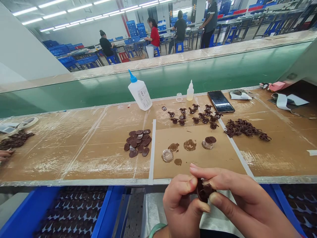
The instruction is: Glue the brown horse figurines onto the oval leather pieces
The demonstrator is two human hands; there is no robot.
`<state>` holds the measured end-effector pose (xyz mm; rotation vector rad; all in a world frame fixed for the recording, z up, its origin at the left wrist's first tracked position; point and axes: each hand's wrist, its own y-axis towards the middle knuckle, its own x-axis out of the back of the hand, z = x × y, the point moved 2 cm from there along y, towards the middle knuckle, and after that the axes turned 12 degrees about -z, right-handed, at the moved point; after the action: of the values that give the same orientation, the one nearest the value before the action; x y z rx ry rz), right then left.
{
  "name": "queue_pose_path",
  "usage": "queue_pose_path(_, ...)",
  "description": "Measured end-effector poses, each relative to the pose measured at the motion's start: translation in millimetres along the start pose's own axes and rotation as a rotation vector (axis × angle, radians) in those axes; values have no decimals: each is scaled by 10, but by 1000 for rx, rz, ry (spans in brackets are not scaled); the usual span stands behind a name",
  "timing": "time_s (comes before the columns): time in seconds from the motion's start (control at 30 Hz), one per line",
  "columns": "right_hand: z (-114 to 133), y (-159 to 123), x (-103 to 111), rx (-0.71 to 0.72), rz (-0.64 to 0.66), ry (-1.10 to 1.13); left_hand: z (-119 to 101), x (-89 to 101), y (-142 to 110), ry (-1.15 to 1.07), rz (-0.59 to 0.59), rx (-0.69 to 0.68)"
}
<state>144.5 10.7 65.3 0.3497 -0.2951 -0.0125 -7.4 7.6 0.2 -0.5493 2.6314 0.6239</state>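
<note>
My left hand [184, 201] pinches a dark brown oval disc [201, 191] on edge, just in front of the bench. In the fingers of my right hand [228, 191] is a small dark brown figure piece [208, 189], pressed against the disc; its shape is partly hidden. Ahead of my hands, another brown oval disc [210, 139] lies on a round clear lid-like piece [207, 144]. A clear round dish [167, 155] sits on the cardboard to its left. Small brown animal-like figures on bases [195, 120] stand farther back.
Loose oval discs [138, 142] are piled left of a white tape strip, tangled brown figures [244, 128] to the right. A blue-capped bottle [140, 94], small dropper bottle [190, 91] and phone [221, 101] stand or lie behind. Blue crates [102, 211] flank below. Another person's hand [5, 155] is far left.
</note>
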Motion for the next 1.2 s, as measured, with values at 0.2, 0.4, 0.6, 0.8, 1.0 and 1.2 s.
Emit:
queue_pose_path(0.2, -11, 1, -9, 48, -22, -5, 1, -39, 12, -52, 0, 44)
queue_pose_path(0.4, -8, 19, 95, 139, -26, -184, -54, -195, 54, -260, 48, 315)
queue_pose_path(0.6, 13, 20, 173, 129, -57, -275, -193, -302, 53, -392, -15, 739)
queue_pose_path(0.8, 104, 95, 57, 435, -73, -303, -288, -322, 67, -387, -33, 809)
queue_pose_path(1.0, 162, 199, -17, 640, -174, -314, -267, -264, 56, -299, -45, 823)
queue_pose_path(1.2, 154, 193, 1, 724, -163, -372, -189, -255, 1, -315, -106, 873)
